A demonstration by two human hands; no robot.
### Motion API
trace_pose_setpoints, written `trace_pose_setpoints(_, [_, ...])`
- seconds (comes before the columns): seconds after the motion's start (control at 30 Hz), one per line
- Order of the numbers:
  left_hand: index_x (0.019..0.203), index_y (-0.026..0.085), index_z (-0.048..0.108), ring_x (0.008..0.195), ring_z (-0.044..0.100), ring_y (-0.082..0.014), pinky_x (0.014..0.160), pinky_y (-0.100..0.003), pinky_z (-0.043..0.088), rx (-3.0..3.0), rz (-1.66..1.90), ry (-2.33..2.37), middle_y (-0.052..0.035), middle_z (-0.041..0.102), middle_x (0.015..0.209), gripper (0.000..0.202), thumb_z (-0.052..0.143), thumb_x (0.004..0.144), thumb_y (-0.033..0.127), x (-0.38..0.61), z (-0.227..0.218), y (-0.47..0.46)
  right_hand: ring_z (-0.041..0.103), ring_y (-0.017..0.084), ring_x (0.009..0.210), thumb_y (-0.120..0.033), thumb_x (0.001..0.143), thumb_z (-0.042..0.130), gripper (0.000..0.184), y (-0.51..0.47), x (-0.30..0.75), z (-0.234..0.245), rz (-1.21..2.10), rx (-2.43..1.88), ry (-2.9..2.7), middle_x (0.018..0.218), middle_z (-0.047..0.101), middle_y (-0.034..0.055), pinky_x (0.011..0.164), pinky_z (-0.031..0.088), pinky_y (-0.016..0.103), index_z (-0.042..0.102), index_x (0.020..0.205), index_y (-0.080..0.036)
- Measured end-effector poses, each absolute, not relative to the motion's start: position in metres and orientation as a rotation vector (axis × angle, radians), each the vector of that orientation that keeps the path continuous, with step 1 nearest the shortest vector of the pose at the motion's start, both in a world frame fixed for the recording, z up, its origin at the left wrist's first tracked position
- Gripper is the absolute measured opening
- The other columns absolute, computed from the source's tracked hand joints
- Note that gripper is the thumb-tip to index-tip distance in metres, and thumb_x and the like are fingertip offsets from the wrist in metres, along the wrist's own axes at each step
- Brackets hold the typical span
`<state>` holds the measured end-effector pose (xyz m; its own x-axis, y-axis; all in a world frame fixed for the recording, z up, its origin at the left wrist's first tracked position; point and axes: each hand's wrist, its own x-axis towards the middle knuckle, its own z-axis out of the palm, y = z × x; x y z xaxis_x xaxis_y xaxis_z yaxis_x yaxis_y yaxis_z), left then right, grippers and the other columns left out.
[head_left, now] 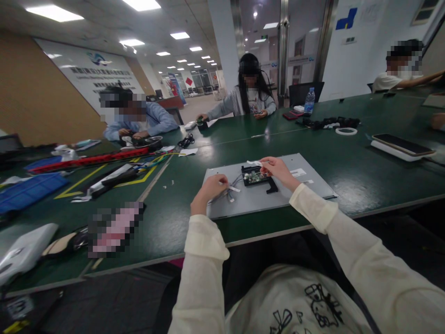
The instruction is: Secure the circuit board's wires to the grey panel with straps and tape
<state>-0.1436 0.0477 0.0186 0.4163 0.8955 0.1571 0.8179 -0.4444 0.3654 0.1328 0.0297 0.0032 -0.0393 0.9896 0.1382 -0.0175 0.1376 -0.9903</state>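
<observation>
Two pinching hands over a small circuit board

The left hand (213, 186) is nearly closed, thumb and finger meeting on a narrow white strip (235, 189) beside thin grey wires (238, 180). The right hand (275, 170), also pinched, has a white scrap (254, 163) at its fingertips and hides one end of the circuit board (256, 176). That board sits in a black frame (272, 186) on the grey panel (225, 207); its parts are too small to identify. Pale labels (298, 172) on the panel are unreadable (as is the blurred lettering on the wall sign (100, 79)). The bottle's (309, 101) blue label shows no legible brand. A co-worker's hand (437, 121) is cut off by the right edge.
</observation>
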Motion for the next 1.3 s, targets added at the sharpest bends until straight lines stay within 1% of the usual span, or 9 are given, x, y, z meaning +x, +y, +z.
trace_pose_setpoints(0.1, [0.08,0.019,0.064,0.082,0.061,-0.0167,0.078,-0.028,0.048,2.396,0.497,1.483,-0.0024,0.067,0.085,0.017,0.051,0.072,0.027,-0.142,0.02,0.045,0.062,0.01,0.065,-0.027,0.084,0.055,0.033,0.03,0.133,0.004,1.135,-1.046,-1.27,0.074,0.065,0.0013,0.052,0.044,0.016,0.058,0.115,-0.017])
trace_pose_setpoints(0.17, [0.086,0.019,0.064,0.085,0.061,-0.0168,0.08,-0.028,0.048,2.36,0.484,1.444,-0.0023,0.067,0.089,0.021,0.051,0.071,0.027,-0.143,0.02,0.044,0.063,0.01,0.066,-0.026,0.084,0.054,0.036,0.03,0.134,0.004,1.126,-1.039,-1.258,0.075,0.066,0.0015,0.052,0.045,0.016,0.056,0.119,-0.018])
trace_pose_setpoints(0.33, [0.089,0.019,0.068,0.092,0.059,-0.0213,0.087,-0.033,0.046,2.375,0.377,1.512,-0.0052,0.065,0.095,0.029,0.056,0.062,0.022,-0.146,0.016,0.05,0.062,0.009,0.064,-0.026,0.083,0.055,0.027,0.032,0.134,0.001,1.131,-1.023,-1.271,0.078,0.066,0.0022,0.051,0.044,0.015,0.063,0.108,-0.018])
trace_pose_setpoints(0.5, [0.077,0.017,0.068,0.083,0.059,-0.021,0.08,-0.033,0.047,2.397,0.388,1.461,-0.0055,0.064,0.084,0.02,0.056,0.065,0.027,-0.15,0.009,0.056,0.062,0.008,0.062,-0.023,0.082,0.054,0.021,0.036,0.134,-0.005,1.126,-1.015,-1.262,0.08,0.067,0.0031,0.049,0.044,0.015,0.066,0.097,-0.016])
trace_pose_setpoints(0.67, [0.076,0.018,0.066,0.085,0.059,-0.0211,0.08,-0.032,0.047,2.393,0.504,1.437,-0.0055,0.065,0.086,0.018,0.059,0.065,0.03,-0.149,0.011,0.054,0.063,0.009,0.062,-0.026,0.08,0.055,0.017,0.039,0.135,-0.007,1.116,-0.991,-1.227,0.08,0.066,0.0027,0.048,0.044,0.016,0.065,0.091,-0.017])
trace_pose_setpoints(0.77, [0.079,0.018,0.067,0.078,0.061,-0.0187,0.074,-0.029,0.047,2.345,0.531,1.374,-0.0038,0.067,0.081,0.021,0.058,0.069,0.034,-0.147,0.015,0.05,0.063,0.01,0.063,-0.028,0.079,0.056,0.018,0.04,0.135,-0.007,1.092,-0.997,-1.225,0.081,0.066,0.0033,0.047,0.043,0.017,0.065,0.09,-0.017])
trace_pose_setpoints(1.0, [0.074,0.016,0.068,0.056,0.06,-0.0142,0.06,-0.026,0.046,2.201,0.719,1.353,-0.0035,0.068,0.065,0.028,0.055,0.078,0.041,-0.142,0.025,0.043,0.063,0.012,0.064,-0.03,0.08,0.055,0.021,0.037,0.134,-0.004,1.073,-1.005,-1.235,0.083,0.066,0.0045,0.046,0.043,0.018,0.065,0.092,-0.016])
trace_pose_setpoints(1.17, [0.085,0.013,0.067,0.055,0.061,-0.0132,0.053,-0.023,0.044,2.017,0.948,1.338,-0.0059,0.07,0.068,0.031,0.051,0.081,0.04,-0.13,0.028,0.043,0.061,0.011,0.065,-0.038,0.08,0.059,0.032,0.032,0.133,0.003,1.04,-0.881,-1.252,0.087,0.066,0.0034,0.046,0.04,0.017,0.062,0.106,-0.019])
trace_pose_setpoints(1.3, [0.084,0.014,0.065,0.054,0.061,-0.0126,0.047,-0.02,0.039,1.847,0.998,1.342,-0.0061,0.069,0.067,0.027,0.052,0.079,0.037,-0.105,0.029,0.04,0.059,0.01,0.066,-0.041,0.081,0.06,0.044,0.029,0.13,0.009,1.002,-0.749,-1.29,0.091,0.068,0.003,0.047,0.04,0.017,0.054,0.12,-0.022])
